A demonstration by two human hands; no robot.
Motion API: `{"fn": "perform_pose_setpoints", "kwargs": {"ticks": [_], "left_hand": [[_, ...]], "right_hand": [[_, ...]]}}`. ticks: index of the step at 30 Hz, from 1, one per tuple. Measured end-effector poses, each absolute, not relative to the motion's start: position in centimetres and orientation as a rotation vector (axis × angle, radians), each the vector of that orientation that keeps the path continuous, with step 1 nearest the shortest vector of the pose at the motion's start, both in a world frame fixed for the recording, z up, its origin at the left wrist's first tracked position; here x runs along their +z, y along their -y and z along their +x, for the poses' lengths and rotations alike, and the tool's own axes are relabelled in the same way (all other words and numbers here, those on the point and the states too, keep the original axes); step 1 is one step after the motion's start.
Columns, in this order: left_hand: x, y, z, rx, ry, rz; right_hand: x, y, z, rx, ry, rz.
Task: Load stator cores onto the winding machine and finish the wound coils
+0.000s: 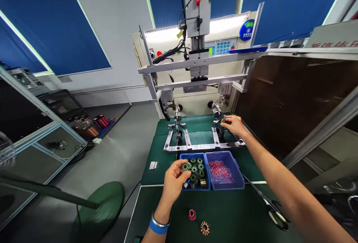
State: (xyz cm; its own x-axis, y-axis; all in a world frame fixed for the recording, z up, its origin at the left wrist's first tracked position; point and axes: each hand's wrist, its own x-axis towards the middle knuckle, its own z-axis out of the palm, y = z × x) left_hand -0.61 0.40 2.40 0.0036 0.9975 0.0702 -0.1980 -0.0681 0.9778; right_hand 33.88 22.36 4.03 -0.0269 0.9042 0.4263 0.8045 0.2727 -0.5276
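My left hand (173, 180) is closed around a small green stator core (186, 166), held just over the left blue bin (185, 157) that contains several more green cores. My right hand (234, 124) reaches forward to the right fixture (219, 123) of the winding machine, with its fingers pinched on a part there that I cannot make out. The left fixture (177, 127) stands on the metal frame (195, 147) untouched. A blue band sits on my left wrist.
A second blue bin (233, 162) holds red wire scraps. Two wound cores (192, 214) (204, 228) lie on the green mat near me. Scissors (272, 209) rest at the right. A green round stool (102, 205) stands at the left. Copper wire spools (100, 121) sit further left.
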Motion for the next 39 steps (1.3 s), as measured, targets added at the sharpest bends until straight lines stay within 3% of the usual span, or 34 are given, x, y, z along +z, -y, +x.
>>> {"fn": "perform_pose_setpoints", "kwargs": {"ticks": [12, 19, 29, 39], "left_hand": [[1.2, -0.2, -0.2, 1.253, -1.170, 1.303], [1.6, 0.3, -0.4, 1.222, -1.254, 1.525], [11.0, -17.0, -1.9, 1.375, -1.783, 1.763], [6.5, -18.3, -1.6, 1.100, -2.093, 1.776]], "right_hand": [[0.8, -23.5, 35.5, 0.163, 1.832, -1.545], [2.7, -22.2, 34.0, 0.149, 1.822, -1.745], [3.9, -21.3, 33.0, 0.195, 1.779, -1.806], [3.4, -21.5, 33.2, 0.199, 1.751, -1.746]]}}
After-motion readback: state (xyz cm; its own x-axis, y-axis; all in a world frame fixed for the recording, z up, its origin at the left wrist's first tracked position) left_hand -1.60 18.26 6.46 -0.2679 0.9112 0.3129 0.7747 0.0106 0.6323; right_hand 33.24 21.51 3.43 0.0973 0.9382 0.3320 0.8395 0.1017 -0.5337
